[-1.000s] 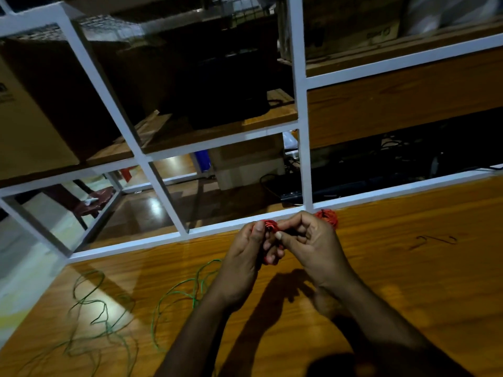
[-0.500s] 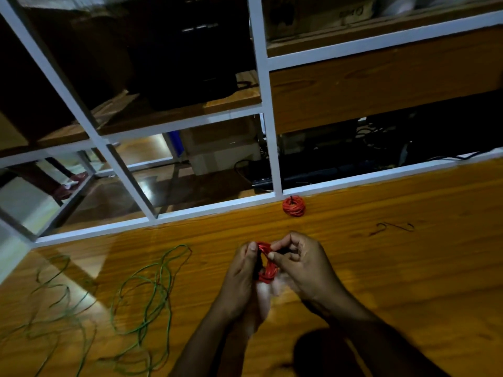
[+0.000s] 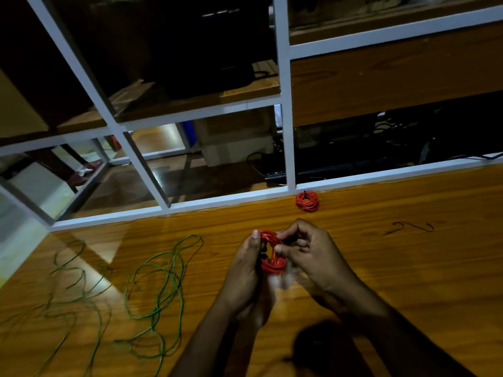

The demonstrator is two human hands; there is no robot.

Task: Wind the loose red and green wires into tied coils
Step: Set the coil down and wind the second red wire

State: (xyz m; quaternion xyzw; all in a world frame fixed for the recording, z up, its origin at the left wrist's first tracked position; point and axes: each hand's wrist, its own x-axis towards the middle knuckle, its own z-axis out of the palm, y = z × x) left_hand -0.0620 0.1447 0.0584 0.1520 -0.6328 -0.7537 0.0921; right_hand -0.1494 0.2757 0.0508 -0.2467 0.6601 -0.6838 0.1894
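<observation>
Over the middle of the wooden table (image 3: 408,268) I hold a small red wire coil (image 3: 272,263) between both hands. My left hand (image 3: 245,273) cups its left side with the thumb on top. My right hand (image 3: 307,251) pinches the coil's upper right with thumb and fingers. A second red coil (image 3: 307,201), tied, lies by the table's far edge. Loose green wire (image 3: 158,292) sprawls in loops at the left, with more green wire (image 3: 62,295) further left.
A white metal frame (image 3: 285,104) with wooden shelves rises behind the table's far edge. A short dark piece of wire (image 3: 408,227) lies at the right. Dark boxes and cables sit on the shelves behind the frame.
The view has tilted down, and my hands with the red coil now sit nearer to me. The tied red coil, once behind my right hand, is in plain view.
</observation>
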